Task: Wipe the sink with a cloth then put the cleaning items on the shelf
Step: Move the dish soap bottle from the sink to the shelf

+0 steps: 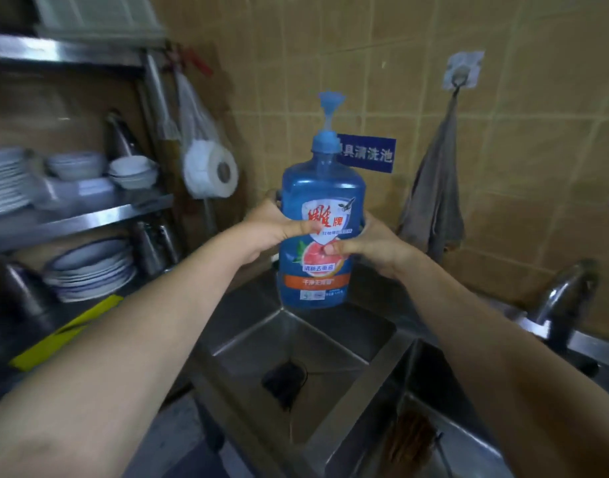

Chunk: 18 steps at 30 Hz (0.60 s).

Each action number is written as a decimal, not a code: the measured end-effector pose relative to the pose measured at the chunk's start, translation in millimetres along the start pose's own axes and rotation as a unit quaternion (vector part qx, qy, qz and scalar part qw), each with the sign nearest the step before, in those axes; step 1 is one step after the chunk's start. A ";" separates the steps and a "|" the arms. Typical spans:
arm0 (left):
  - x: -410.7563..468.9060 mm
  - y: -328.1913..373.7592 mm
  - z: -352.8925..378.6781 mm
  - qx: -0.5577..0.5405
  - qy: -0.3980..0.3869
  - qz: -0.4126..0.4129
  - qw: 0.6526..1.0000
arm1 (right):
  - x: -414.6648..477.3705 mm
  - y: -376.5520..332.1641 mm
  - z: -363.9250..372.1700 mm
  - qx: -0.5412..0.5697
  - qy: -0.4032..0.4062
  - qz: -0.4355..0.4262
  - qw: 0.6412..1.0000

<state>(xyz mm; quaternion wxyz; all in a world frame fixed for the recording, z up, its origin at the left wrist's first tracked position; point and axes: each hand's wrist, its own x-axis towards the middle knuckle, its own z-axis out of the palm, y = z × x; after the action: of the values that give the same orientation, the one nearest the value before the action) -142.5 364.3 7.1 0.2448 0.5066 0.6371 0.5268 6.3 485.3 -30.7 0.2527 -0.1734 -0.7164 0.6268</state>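
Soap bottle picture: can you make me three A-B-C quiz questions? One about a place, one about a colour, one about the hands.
1. Where is the grey cloth?
A. In a bucket
B. Hanging from a wall hook
C. On the floor

2. What colour is the pump on the soap bottle?
A. Red
B. Yellow
C. Blue

3. How is the bottle held?
A. Both hands grip it
B. One hand grips it
C. Nobody touches it

Answers:
1 B, it dangles from the hook.
2 C, pump matches the blue bottle.
3 A, left hand and right hand wrap its sides.
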 end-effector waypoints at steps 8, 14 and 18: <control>-60.4 26.3 -74.2 0.056 0.132 0.008 0.990 | 16.7 -32.8 83.9 0.071 -0.081 -0.030 0.994; -92.1 28.6 -126.8 0.051 0.190 0.011 0.980 | 40.5 -51.4 145.0 0.102 -0.145 -0.059 0.983; -102.1 17.4 -169.3 0.036 0.233 -0.010 0.972 | 63.8 -56.3 187.1 0.113 -0.175 -0.063 0.976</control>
<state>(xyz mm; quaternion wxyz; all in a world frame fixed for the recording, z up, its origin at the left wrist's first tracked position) -241.4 199.2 55.5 0.0766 0.3721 0.7004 0.6042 -150.1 361.1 17.8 0.1802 0.0140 -0.6833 0.7074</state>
